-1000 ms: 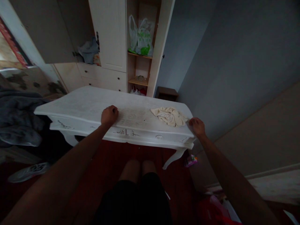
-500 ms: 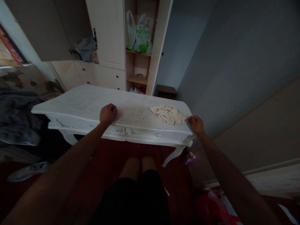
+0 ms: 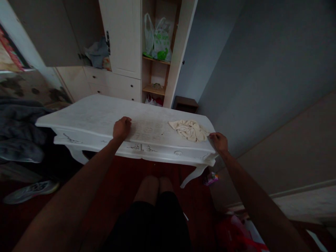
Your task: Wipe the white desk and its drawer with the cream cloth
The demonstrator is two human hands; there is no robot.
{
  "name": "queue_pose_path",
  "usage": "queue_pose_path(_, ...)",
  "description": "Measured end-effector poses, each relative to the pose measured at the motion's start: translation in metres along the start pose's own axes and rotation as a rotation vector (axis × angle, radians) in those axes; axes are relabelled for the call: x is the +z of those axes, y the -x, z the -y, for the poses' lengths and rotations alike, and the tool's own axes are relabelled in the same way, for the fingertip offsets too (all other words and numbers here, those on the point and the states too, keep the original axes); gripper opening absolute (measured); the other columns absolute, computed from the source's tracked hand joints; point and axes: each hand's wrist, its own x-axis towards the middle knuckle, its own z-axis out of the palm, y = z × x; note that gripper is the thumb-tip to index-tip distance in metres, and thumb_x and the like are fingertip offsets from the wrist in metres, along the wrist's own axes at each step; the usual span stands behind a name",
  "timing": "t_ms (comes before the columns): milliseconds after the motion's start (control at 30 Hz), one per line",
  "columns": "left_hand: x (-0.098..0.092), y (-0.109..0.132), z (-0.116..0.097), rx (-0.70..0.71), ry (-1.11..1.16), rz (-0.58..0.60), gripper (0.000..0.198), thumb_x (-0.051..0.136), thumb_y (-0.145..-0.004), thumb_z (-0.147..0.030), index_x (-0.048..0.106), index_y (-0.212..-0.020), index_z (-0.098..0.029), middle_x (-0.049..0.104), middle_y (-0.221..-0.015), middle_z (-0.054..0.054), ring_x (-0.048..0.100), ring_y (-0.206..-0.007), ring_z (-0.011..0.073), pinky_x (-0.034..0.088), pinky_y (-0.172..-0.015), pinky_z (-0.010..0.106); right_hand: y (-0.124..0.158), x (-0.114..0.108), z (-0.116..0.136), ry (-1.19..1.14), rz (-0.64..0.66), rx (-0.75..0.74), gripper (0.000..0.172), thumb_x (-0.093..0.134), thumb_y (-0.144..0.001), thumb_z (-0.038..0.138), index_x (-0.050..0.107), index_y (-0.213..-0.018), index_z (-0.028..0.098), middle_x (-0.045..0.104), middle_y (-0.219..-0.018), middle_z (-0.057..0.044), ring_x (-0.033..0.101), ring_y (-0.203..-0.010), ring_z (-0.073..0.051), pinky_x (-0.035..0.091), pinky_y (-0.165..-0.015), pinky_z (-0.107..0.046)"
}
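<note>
A white carved table stands in front of me on a dark red floor. My left hand is curled into a fist and rests on the tabletop near its front edge. At the table's right front corner my right hand grips the edge, fingers curled over it. A crumpled cream cloth lies on the tabletop just left of my right hand, not touched by either hand.
A cream wardrobe with open shelves and plastic bags stands behind the table. A small dark stool sits by the grey wall. Dark bedding and a shoe lie left; red items lie lower right.
Both hands stay where they were on the table. The view has shifted a little; the table looks barely moved.
</note>
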Motion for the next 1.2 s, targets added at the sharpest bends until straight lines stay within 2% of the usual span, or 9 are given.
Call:
queue_pose_path(200, 0.001, 0.000, 0.000, -0.006, 0.028, -0.010, 0.029, 0.047, -0.083, -0.019, 0.070, -0.101, -0.018, 0.075, -0.103, 0.010, 0.069, -0.099, 0.0243, 0.051, -0.090, 0.035, 0.001, 0.001, 0.001, 0.021, -0.007, 0.022, 0.031, 0.051, -0.076, 0.043, 0.070, -0.074, 0.018, 0.074, -0.078, -0.010, 0.065, -0.076, -0.024, 0.052, -0.076, -0.038)
queue_pose_path(400, 0.001, 0.002, -0.002, -0.008, -0.047, -0.078, 0.027, 0.049, -0.087, -0.034, 0.070, -0.089, -0.017, 0.075, -0.091, 0.011, 0.069, -0.086, 0.0234, 0.052, -0.081, 0.034, 0.002, 0.001, 0.004, 0.045, -0.006, 0.039, 0.031, 0.051, -0.077, 0.042, 0.070, -0.073, 0.018, 0.074, -0.075, -0.010, 0.065, -0.075, -0.023, 0.052, -0.076, -0.036)
queue_pose_path(667, 0.000, 0.002, -0.003, 0.013, -0.079, -0.047, 0.028, 0.045, -0.087, -0.031, 0.070, -0.090, -0.018, 0.074, -0.090, 0.012, 0.067, -0.082, 0.0221, 0.049, -0.077, 0.033, 0.004, 0.000, 0.009, 0.023, -0.007, 0.043, 0.029, 0.049, -0.075, 0.039, 0.070, -0.073, 0.018, 0.073, -0.075, -0.009, 0.066, -0.073, -0.023, 0.051, -0.076, -0.036)
queue_pose_path(933, 0.000, 0.001, -0.005, 0.019, -0.158, -0.046, 0.033, 0.042, -0.085, -0.030, 0.071, -0.087, -0.015, 0.074, -0.088, 0.013, 0.066, -0.080, 0.0240, 0.047, -0.073, 0.031, 0.019, 0.000, 0.019, -0.195, -0.170, 0.073, 0.025, 0.053, -0.074, 0.037, 0.069, -0.068, 0.019, 0.069, -0.068, -0.004, 0.063, -0.063, -0.018, 0.049, -0.067, -0.031)
queue_pose_path(1200, 0.001, 0.001, -0.004, 0.053, -0.234, -0.028, 0.033, 0.044, -0.084, -0.034, 0.071, -0.084, -0.015, 0.073, -0.091, 0.014, 0.066, -0.083, 0.0263, 0.047, -0.074, 0.033, 0.044, -0.008, 0.032, -0.424, -0.182, 0.136, 0.020, 0.061, -0.074, 0.035, 0.070, -0.070, 0.018, 0.066, -0.066, -0.002, 0.057, -0.061, -0.014, 0.044, -0.062, -0.027)
